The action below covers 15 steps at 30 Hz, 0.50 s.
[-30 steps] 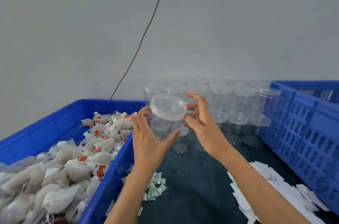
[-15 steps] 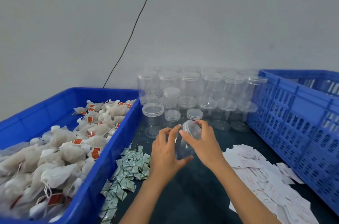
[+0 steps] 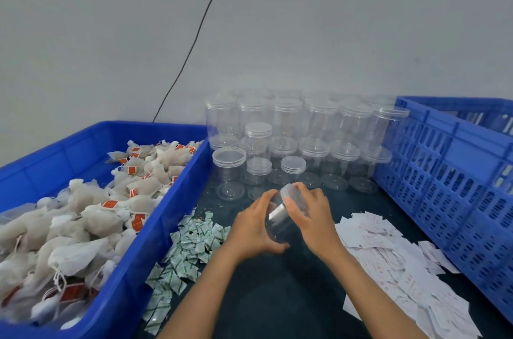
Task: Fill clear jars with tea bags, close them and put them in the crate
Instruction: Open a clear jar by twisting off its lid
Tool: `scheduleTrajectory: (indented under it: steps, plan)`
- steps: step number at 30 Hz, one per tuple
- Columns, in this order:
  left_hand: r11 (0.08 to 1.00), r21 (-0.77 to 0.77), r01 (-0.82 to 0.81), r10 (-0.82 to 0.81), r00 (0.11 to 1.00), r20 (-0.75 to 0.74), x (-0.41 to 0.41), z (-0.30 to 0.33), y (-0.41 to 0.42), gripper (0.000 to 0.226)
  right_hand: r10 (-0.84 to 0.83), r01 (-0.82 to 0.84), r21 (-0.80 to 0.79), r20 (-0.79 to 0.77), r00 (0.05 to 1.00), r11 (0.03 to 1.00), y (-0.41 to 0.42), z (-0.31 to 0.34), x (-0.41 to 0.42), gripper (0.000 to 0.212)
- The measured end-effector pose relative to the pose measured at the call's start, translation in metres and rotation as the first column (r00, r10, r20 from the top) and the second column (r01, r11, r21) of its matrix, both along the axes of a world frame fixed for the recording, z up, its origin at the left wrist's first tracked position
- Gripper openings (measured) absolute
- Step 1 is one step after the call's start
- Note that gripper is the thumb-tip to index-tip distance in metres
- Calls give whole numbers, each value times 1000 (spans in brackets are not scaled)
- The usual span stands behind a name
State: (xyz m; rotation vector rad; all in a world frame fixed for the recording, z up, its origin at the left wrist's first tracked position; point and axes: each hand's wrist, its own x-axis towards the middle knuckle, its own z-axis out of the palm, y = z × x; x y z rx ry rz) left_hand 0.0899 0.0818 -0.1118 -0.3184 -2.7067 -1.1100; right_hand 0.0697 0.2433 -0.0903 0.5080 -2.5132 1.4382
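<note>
Jar [image 3: 280, 218] and hands have come down from chest height a second ago to just above the bench [image 3: 277, 297], and the view has dropped with them, so more of the work area shows. My left hand [image 3: 254, 227] wraps the clear body, tilted with its mouth away from me, while my right hand [image 3: 311, 216] is clamped over the lid [image 3: 288, 191], fingers curled round its rim. I judge I am twisting the lid off an empty jar, which means filling has not begun on this one: the tea bags [image 3: 91, 211] lie heaped in the blue bin [image 3: 144, 261] to my left, and the crate [image 3: 449, 189] stands to my right. Stacked empty jars [image 3: 302, 133] wait against the wall, some capped, some apparently nested; they are so clear that I cannot count them or tell which lids sit loose. Whether the lid in my grip is free of its thread is hidden under my fingers. Small green-printed sachets [image 3: 191, 244] lie beside the bin and white paper slips [image 3: 388, 252] near the crate; their print is too small to read. The crate's inside is mostly cut off at the frame edge.
</note>
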Motion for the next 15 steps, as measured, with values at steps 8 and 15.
scheduleTrajectory:
  steps: [8, 15]
  plan:
    - [992, 101, 72, -88, 984, 157, 1, 4, -12, 100, 433, -444, -36, 311, 846, 895, 27, 35, -9, 69]
    - [998, 7, 56, -56, 987, 150, 1, 10, -11, 103, 104, -273, 309, 470, 877, 911, 22, 42, -13, 88]
